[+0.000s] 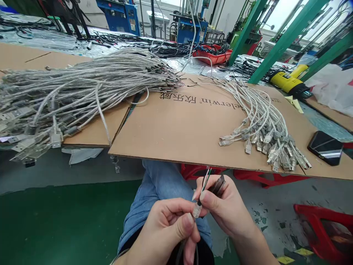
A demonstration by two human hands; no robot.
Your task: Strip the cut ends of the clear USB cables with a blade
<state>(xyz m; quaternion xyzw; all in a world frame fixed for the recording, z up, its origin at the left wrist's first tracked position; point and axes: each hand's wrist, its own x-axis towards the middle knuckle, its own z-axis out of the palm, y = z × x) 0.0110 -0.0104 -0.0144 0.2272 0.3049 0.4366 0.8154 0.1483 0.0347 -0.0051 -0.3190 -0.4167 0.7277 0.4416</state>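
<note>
Over my lap, my left hand [172,228] is closed in a pinch on a cable, just below its clear plastic collar [196,210]. Thin stripped wires [205,179], black, white, red and green among them, stick up out of the cable's end. My right hand [227,208] pinches the cable at the short black part above the collar. A small dark object [217,186] is tucked in the right fingers; its kind is unclear. Beyond both hands, a bundle of pale USB cables [271,127] lies on a cardboard sheet [176,129], plugs toward me.
At the left a large heap of clear-sheathed USB cables [91,81] covers the cardboard, some plugs overhanging its edge. A phone [325,148] lies at the right, near a yellow heat gun [289,84]. Green posts [284,42] rise behind. A red stool [325,228] stands lower right.
</note>
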